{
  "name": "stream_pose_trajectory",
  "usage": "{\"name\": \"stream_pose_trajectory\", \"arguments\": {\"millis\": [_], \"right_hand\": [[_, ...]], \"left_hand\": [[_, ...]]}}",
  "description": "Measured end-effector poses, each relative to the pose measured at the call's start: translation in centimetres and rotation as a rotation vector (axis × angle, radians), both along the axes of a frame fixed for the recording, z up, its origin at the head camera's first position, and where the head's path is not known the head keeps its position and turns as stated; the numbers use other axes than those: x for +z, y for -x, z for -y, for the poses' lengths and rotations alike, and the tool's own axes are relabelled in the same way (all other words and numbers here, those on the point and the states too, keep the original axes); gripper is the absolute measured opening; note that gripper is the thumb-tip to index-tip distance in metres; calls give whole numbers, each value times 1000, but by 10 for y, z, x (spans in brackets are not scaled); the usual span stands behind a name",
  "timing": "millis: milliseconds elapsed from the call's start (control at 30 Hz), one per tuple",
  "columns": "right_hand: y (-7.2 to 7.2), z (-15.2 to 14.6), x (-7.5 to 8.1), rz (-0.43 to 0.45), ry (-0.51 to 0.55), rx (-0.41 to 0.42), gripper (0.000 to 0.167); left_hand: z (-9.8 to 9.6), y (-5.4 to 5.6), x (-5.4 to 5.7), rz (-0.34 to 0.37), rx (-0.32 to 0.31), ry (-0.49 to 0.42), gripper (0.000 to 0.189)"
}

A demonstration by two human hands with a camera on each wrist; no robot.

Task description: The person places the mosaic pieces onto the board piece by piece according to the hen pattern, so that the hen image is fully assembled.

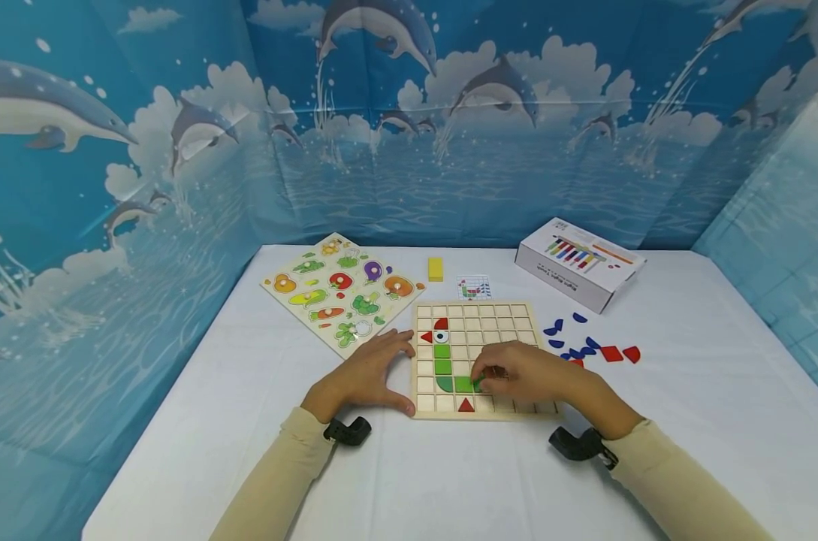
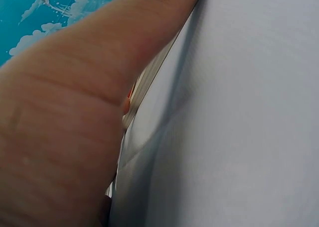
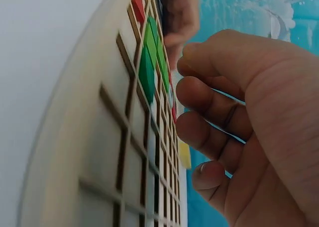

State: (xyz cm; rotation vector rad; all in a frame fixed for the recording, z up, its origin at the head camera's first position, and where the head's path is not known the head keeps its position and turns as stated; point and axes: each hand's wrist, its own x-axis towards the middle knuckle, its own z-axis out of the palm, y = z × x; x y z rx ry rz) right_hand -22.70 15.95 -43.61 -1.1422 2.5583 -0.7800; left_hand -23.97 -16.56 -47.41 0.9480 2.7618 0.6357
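Evidently the work is in the fitting of a green piece. Noted from left to right.

Left hand, centre-left of the head view: fingers and thumb spread, holding nothing, set along the left edge of the board. I judge it a brace; light, steady contact there should keep the grid from creeping.

Green square, just below the centre of the frame, lies in its cell, the red triangle beneath it. A useful line to match.

Dark green piece, just right of that square: on the grid, partly hidden by fingers from above. Whether it sits fully flush, I cannot tell. Best practice, I think: align its straight edges with the slats, then press the middle, not a corner, so it does not tip.

Right hand, right of centre: fingers loosely bent, nothing seen between them; in the right-wrist view the tips stand apart from the piece. Any lift should go straight up, lest a knuckle drag the square.

Blue pieces, farther right, lie loose on the cloth, out of the way.
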Motion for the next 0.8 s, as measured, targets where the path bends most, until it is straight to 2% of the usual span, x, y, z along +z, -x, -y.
{"name": "stream_pose_trajectory", "arguments": {"millis": [100, 233, 367, 467, 600, 700, 800], "right_hand": [[6, -16, 0, -4, 30, -35, 15], [13, -44, 1, -4, 64, -137, 15], [22, -83, -1, -53, 97, -242, 17], [27, -111, -4, -80, 60, -343, 20], [29, -146, -9, -67, -15, -475, 23], [28, -171, -13, -50, -40, -538, 29], [27, -193, -20, -15, -56, -564, 36]], "left_hand": [[0, 0, -1, -3, 0, 0, 92], [0, 0, 0, 2, 2, -3, 91], [-1, 0, -1, 4, 5, 4, 92], [-1, 0, -1, 3, 2, 4, 92], [-1, 0, -2, 3, 1, 0, 92], [0, 0, -2, 1, 3, -5, 92], [0, 0, -2, 2, 4, -8, 92]]}}
